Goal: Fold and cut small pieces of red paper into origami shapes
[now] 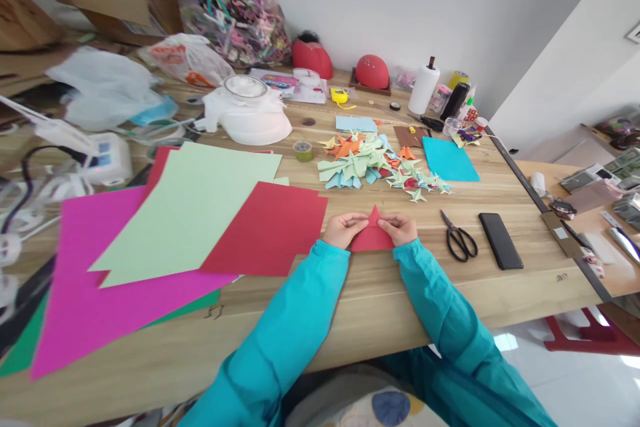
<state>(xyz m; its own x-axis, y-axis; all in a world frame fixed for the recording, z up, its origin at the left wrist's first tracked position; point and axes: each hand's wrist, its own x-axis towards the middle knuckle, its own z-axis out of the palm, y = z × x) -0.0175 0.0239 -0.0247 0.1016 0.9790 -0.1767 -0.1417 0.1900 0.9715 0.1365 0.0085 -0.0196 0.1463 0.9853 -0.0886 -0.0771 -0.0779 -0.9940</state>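
Between my two hands a folded red paper (371, 239) rests on the wooden table, its narrow point turned away from me. My left hand (343, 229) pinches its left side near the point. On the other side my right hand (400, 228) pinches it the same way, thumb on top. Just beyond lies a pile of folded paper shapes (357, 163) in pale green, orange and blue, with small paper stars (417, 195) at its near right. Black-handled scissors (460, 237) lie to the right of my right hand.
Large paper sheets, pale green (200, 207), red (270, 227) and magenta (85, 267), overlap on the left. A black phone (501, 241) lies right of the scissors. Farther back are a tape roll (303, 150), a blue sheet (451, 159) and a white plastic bag (255, 117).
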